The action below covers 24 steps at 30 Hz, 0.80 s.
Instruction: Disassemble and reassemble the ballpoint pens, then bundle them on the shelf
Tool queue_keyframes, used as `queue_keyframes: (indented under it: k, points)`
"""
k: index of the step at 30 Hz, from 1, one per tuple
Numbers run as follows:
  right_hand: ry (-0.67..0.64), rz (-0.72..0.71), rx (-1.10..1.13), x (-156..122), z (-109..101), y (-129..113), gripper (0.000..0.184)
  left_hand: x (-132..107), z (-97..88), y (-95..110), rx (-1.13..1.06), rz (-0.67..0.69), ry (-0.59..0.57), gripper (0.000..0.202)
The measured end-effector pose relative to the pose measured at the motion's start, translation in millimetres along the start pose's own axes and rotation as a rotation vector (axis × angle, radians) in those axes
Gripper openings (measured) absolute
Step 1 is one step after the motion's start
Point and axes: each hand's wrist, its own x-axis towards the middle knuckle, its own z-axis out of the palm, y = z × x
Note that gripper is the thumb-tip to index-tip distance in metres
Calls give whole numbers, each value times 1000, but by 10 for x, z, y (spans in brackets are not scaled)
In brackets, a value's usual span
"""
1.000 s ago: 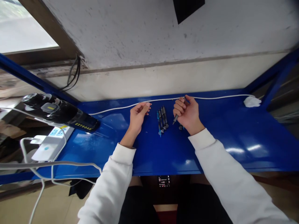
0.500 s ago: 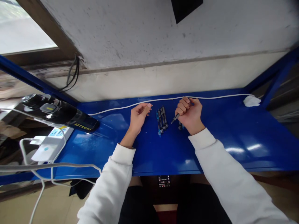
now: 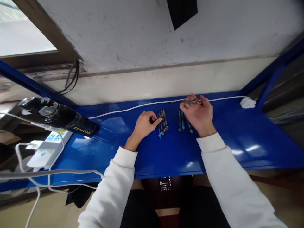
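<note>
On the blue table lie two groups of pens. The left group (image 3: pixel 164 122) has several dark pens side by side, with a blue one at its left edge. At that edge is my left hand (image 3: pixel 144 124), fingers curved and thumb apart from them; whether it touches the pens I cannot tell. My right hand (image 3: pixel 200 115) is raised over the right group, palm partly turned up, and holds a slim grey pen (image 3: pixel 190 102) level across its fingers. Below it, the right group of pens (image 3: pixel 180 122) includes dark ones and a blue one, partly covered by the hand.
A white cable (image 3: pixel 123 109) runs along the back of the blue table (image 3: pixel 166 155). At left a black bottle (image 3: pixel 64 115) leans above a white power strip (image 3: pixel 53 141) with cords. A crumpled white tissue (image 3: pixel 247 103) lies at the back right. A lit phone (image 3: pixel 165 183) shows below the front edge.
My right hand has turned its palm upward and the pen now lies level, uncovering more of the right group. My left hand has moved right and nearer, to the left group of pens.
</note>
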Motion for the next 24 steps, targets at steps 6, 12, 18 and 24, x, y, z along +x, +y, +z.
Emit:
queue_keyframes:
  k: [6,12,18,24]
  points:
    - [58,-212,-557,-165,-548,-256,63,-11,-31,46,168,-38,-36,24]
    - [26,-529,-1596,-445,-1048,-367,55,-17,-57,104,276,-83,-29,15]
    - [-114,-550,-2002,-581,-1140,-299,58,-35,-46,123,258,-88,-36,11]
    - [-133,-499,-2042,-625,-1014,-234,66,-40,-31,67,239,-83,-22,11]
